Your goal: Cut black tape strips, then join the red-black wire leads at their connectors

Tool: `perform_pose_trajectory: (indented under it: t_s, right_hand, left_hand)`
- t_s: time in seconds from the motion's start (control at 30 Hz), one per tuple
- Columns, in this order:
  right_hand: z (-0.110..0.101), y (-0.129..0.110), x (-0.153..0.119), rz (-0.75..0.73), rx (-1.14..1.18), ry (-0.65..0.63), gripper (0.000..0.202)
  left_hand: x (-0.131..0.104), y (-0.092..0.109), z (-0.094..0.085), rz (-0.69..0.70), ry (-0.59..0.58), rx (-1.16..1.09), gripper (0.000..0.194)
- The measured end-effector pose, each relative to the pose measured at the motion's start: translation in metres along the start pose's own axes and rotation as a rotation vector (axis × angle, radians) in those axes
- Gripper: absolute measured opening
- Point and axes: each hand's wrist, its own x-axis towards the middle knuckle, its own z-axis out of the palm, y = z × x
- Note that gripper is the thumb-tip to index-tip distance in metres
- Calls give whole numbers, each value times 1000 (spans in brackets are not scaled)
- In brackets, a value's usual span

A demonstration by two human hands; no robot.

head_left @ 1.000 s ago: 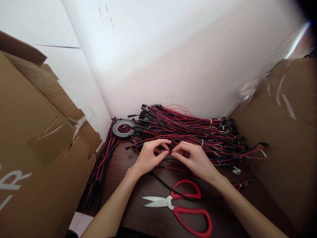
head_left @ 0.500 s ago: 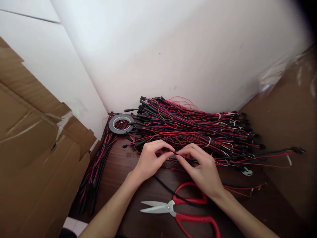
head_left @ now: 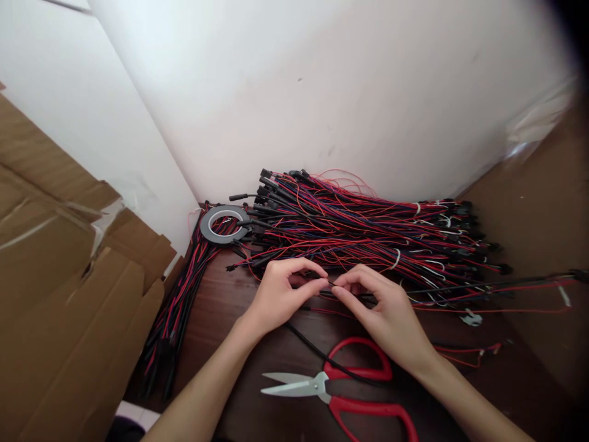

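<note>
Thin dark wire [head_left: 330,283] ran between both hands, over the brown table [head_left: 221,301]. Left hand [head_left: 284,296] pinched it, thumb against forefinger; right hand [head_left: 384,307] pinched it just beside. Behind: heaped red-and-black wires [head_left: 359,224], grey tape roll [head_left: 208,229] at their left end. Nearer: red-handled scissors [head_left: 317,385], blades parted, black cable [head_left: 309,344] crossing one handle. Far left: cardboard [head_left: 87,319].

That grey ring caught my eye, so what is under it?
Through the hole of the grey ring, red and dark wires can be seen beneath it. Whatever lies under its solid band is covered.
</note>
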Motion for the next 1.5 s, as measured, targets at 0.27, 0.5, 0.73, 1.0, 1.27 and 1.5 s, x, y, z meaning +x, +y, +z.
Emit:
perform_pose_trajectory:
  t_s: [0.27, 0.5, 0.73, 1.0, 1.27, 1.5]
  right_hand:
    - [-11, -4, 3, 48, 20, -11, 10]
    - [-22, -6, 6, 174, 72, -117, 16]
    - [-25, -6, 10, 226, 175, -216, 29]
    - [-20, -1, 6, 152, 145, -143, 21]
    - [-16, 0, 2, -82, -4, 72, 8]
    - [-15, -5, -1, -118, -91, 25, 5]
  left_hand:
    - [2, 1, 5, -47, 96, -258, 19]
    - [3, 4, 6, -56, 157, -327, 20]
    - [2, 9, 5, -33, 122, -356, 20]
    - [4, 5, 6, -77, 148, -379, 25]
    - [4, 7, 5, -118, 154, -427, 26]
    - [4, 8, 6, -118, 185, -443, 27]
